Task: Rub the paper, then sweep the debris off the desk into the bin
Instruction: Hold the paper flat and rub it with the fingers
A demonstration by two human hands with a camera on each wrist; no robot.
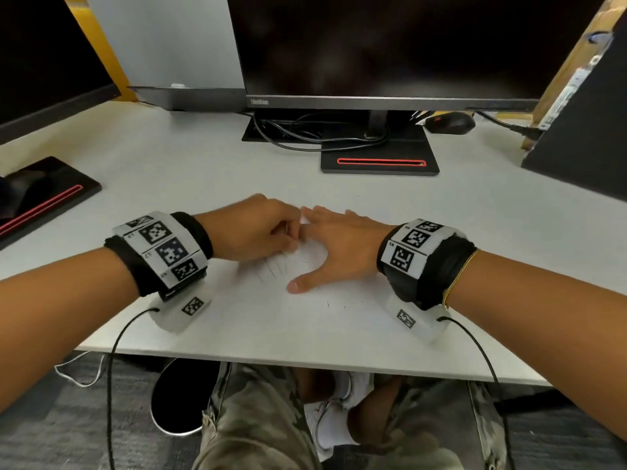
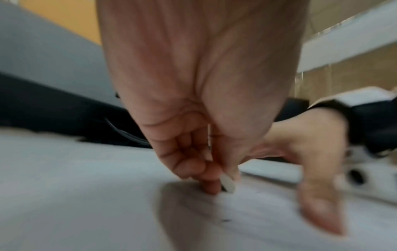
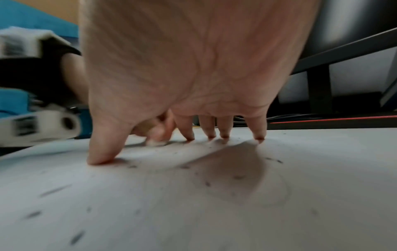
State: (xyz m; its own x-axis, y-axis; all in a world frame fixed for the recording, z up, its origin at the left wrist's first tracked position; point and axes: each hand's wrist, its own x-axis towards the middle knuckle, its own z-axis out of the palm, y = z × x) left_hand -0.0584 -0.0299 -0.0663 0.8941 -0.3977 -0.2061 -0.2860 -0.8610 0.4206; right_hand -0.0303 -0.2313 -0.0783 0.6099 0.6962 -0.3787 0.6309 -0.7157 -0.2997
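Observation:
A white sheet of paper (image 1: 305, 310) lies on the desk before me, marked with faint pencil strokes. My left hand (image 1: 268, 228) pinches a small white eraser (image 2: 227, 183) whose tip touches the sheet; the eraser (image 3: 155, 142) also shows beyond my right thumb. My right hand (image 1: 332, 242) lies spread on the paper, its fingertips (image 3: 223, 135) and thumb pressing it flat, just right of the left hand. Dark eraser crumbs (image 3: 238, 177) are scattered over the sheet. A round black bin (image 1: 183, 398) with a white rim stands on the floor under the desk's front edge, left of my knees.
A monitor (image 1: 390, 45) on a black stand base (image 1: 380, 161) stands behind the paper, with cables and a black mouse (image 1: 449, 123) beside it. A second monitor and base (image 1: 44, 195) are at the left, a dark tower (image 1: 583, 130) at the right.

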